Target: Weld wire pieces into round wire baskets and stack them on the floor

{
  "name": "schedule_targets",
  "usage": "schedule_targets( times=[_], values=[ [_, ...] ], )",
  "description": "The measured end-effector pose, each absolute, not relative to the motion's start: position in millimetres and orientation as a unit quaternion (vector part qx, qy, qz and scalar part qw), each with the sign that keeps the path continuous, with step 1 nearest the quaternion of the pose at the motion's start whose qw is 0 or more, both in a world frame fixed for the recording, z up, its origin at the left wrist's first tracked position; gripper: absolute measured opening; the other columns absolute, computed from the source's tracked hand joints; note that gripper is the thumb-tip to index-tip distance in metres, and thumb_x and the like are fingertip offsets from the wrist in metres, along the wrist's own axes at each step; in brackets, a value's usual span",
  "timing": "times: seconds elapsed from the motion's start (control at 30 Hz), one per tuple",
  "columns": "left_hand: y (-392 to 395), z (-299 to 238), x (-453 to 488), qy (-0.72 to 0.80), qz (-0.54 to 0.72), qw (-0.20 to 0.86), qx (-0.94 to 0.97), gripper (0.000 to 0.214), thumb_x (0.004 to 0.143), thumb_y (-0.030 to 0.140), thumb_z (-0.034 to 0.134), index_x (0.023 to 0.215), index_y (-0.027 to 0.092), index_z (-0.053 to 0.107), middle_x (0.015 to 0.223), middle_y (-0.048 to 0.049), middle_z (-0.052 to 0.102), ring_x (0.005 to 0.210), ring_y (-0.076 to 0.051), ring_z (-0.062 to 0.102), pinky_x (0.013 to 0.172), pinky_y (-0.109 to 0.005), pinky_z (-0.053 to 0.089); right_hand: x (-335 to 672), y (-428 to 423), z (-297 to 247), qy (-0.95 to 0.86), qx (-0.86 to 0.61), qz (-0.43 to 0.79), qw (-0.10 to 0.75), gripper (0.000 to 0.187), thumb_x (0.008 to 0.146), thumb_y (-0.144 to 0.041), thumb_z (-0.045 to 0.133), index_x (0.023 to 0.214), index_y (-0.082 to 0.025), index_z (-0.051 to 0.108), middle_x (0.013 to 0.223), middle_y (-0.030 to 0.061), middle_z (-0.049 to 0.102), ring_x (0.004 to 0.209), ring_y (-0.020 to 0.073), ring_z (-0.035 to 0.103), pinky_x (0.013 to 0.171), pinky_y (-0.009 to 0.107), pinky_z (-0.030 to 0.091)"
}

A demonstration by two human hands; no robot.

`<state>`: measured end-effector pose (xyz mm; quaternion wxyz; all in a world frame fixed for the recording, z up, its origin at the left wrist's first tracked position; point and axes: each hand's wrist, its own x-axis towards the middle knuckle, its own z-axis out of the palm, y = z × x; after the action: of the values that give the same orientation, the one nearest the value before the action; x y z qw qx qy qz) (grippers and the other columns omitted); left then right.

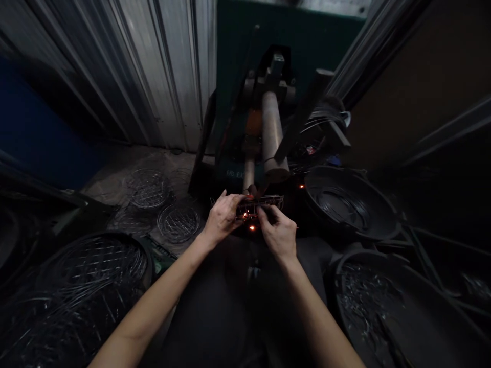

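My left hand (223, 217) grips the left side of a small round wire rack (275, 198) with its fingers closed round the rim. On the other side, my right hand (281, 232) is closed in a pinch against the same rack; a thin wire end seems to stick out past it, but what the fingertips hold is too dark to make out. The rack sits at the tip of the spot welder's arms (271, 128). Orange sparks (252, 228) glow between my hands, and part of the rack shows red.
Finished-looking wire racks (178, 223) lie on the floor at left, and more fill a dark tub (148, 255). At right stand a basin (378, 232) with wire rings and another basin (422, 322) with small metal pieces. A corrugated metal wall (172, 66) rises behind.
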<state>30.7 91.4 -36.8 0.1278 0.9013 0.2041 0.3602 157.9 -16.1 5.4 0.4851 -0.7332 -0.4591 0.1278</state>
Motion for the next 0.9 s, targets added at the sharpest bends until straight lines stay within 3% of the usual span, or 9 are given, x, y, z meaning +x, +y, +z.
schedule_targets(
  times=[0.1, 0.17, 0.3, 0.37, 0.43, 0.57, 0.67, 0.73, 0.9],
  values=[
    [86, -29, 27, 0.205, 0.353, 0.138, 0.902, 0.055, 0.074, 0.018, 0.066, 0.122, 0.014, 0.040, 0.110, -0.0090, 0.058, 0.104, -0.021, 0.058, 0.108, -0.048, 0.034, 174, -61, 15, -0.410, -0.763, 0.114, 0.486, 0.036, 0.082, -0.049, 0.055, 0.099, -0.018, 0.066, 0.089, 0.0054, 0.070, 0.076, 0.0189, 0.063, 0.072, 0.028, 0.048],
    [76, -23, 19, 0.207, 0.339, 0.159, 0.904, 0.055, 0.072, 0.017, 0.066, 0.121, 0.015, 0.040, 0.108, -0.0075, 0.058, 0.103, -0.021, 0.058, 0.108, -0.046, 0.034, 201, -108, 9, -0.347, -0.827, 0.061, 0.438, 0.039, 0.080, -0.053, 0.054, 0.096, -0.019, 0.066, 0.089, 0.0069, 0.069, 0.079, 0.0217, 0.063, 0.072, 0.030, 0.048],
    [46, -14, 11, 0.201, 0.261, 0.227, 0.916, 0.055, 0.072, 0.021, 0.065, 0.121, 0.018, 0.040, 0.109, -0.0070, 0.058, 0.102, -0.022, 0.058, 0.104, -0.043, 0.039, 272, -215, -44, -0.194, -0.959, 0.028, 0.204, 0.039, 0.072, -0.054, 0.052, 0.085, -0.020, 0.065, 0.082, 0.0140, 0.068, 0.077, 0.0322, 0.063, 0.069, 0.040, 0.047],
    [30, -14, 16, 0.184, 0.204, 0.250, 0.929, 0.056, 0.072, 0.024, 0.066, 0.121, 0.017, 0.041, 0.111, -0.0083, 0.057, 0.104, -0.023, 0.058, 0.104, -0.045, 0.038, 296, -260, -81, -0.168, -0.978, 0.096, 0.079, 0.032, 0.069, -0.047, 0.051, 0.077, -0.019, 0.063, 0.073, 0.0162, 0.067, 0.074, 0.0339, 0.063, 0.066, 0.042, 0.047],
    [17, -18, 26, 0.156, 0.150, 0.255, 0.943, 0.057, 0.070, 0.023, 0.068, 0.121, 0.016, 0.042, 0.113, -0.0094, 0.058, 0.106, -0.025, 0.058, 0.107, -0.047, 0.035, 306, -290, -114, -0.177, -0.969, 0.173, 0.023, 0.023, 0.065, -0.042, 0.055, 0.071, -0.020, 0.060, 0.063, 0.0118, 0.064, 0.065, 0.0310, 0.063, 0.061, 0.040, 0.048],
    [1, -28, 36, 0.133, 0.111, 0.245, 0.954, 0.065, 0.072, 0.021, 0.069, 0.129, 0.017, 0.039, 0.124, -0.0112, 0.054, 0.120, -0.027, 0.048, 0.112, -0.052, 0.022, 306, -309, -152, -0.200, -0.951, 0.232, 0.029, 0.016, 0.062, -0.036, 0.057, 0.067, -0.021, 0.060, 0.061, 0.0072, 0.064, 0.061, 0.0244, 0.063, 0.060, 0.033, 0.048],
    [1, -34, 23, 0.143, 0.105, 0.266, 0.948, 0.083, 0.073, 0.035, 0.071, 0.141, 0.023, 0.025, 0.144, -0.0137, 0.034, 0.136, -0.033, 0.026, 0.110, -0.061, 0.012, 309, -310, -158, -0.213, -0.947, 0.238, 0.040, 0.016, 0.063, -0.032, 0.057, 0.069, -0.020, 0.064, 0.070, 0.0097, 0.067, 0.067, 0.0246, 0.064, 0.066, 0.034, 0.049],
    [3, -39, 7, 0.180, 0.105, 0.298, 0.932, 0.096, 0.070, 0.048, 0.071, 0.145, 0.026, 0.016, 0.148, -0.0154, 0.024, 0.138, -0.036, 0.020, 0.108, -0.064, 0.013, 312, -314, -157, -0.217, -0.948, 0.231, 0.039, 0.017, 0.063, -0.031, 0.058, 0.071, -0.018, 0.066, 0.074, 0.0113, 0.067, 0.070, 0.0266, 0.063, 0.068, 0.036, 0.048],
    [3, -57, -29, 0.287, 0.154, 0.383, 0.864, 0.102, 0.070, 0.050, 0.071, 0.146, 0.024, 0.009, 0.146, -0.0152, 0.026, 0.135, -0.031, 0.027, 0.111, -0.053, 0.024, 320, -326, -150, -0.246, -0.950, 0.189, 0.037, 0.025, 0.066, -0.038, 0.058, 0.072, -0.017, 0.070, 0.083, 0.0160, 0.065, 0.077, 0.0309, 0.061, 0.074, 0.041, 0.045]
  ],
)
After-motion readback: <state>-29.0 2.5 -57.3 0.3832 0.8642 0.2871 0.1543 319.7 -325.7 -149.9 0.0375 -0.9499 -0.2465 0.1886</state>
